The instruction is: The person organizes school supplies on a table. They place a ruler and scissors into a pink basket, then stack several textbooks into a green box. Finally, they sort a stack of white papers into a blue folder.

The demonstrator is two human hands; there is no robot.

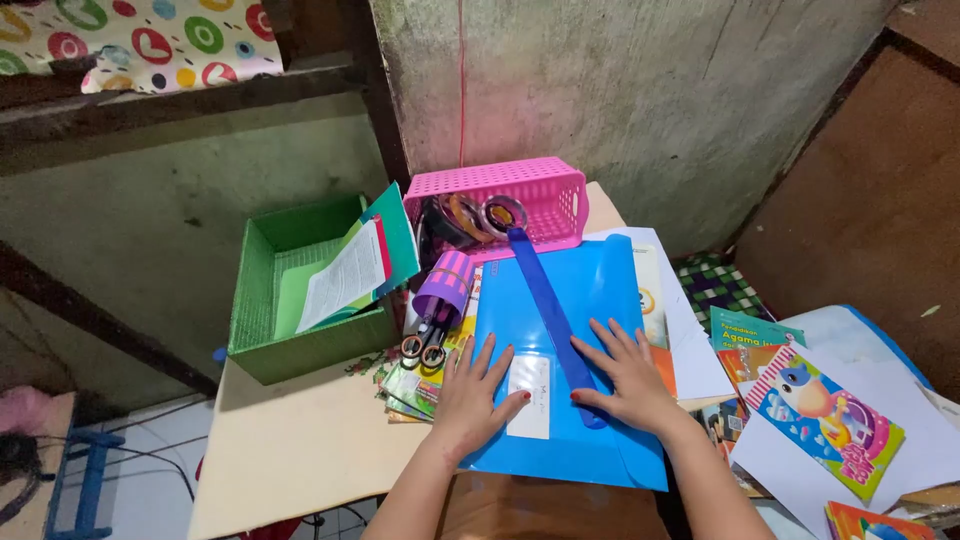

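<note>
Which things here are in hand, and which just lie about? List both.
In hand: blue folder, its white label, left hand, right hand.
Lying about: pink basket, green box, scissors, picture books.

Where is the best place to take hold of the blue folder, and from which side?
Probably the blue folder is best gripped at its near right corner, from the person's side. That corner overhangs the table, so fingers can slip beneath. The left hand and right hand press flat on it.

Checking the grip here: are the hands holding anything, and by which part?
Nothing is gripped. Both the left hand and right hand lie flat, palms down, on the blue folder.
</note>
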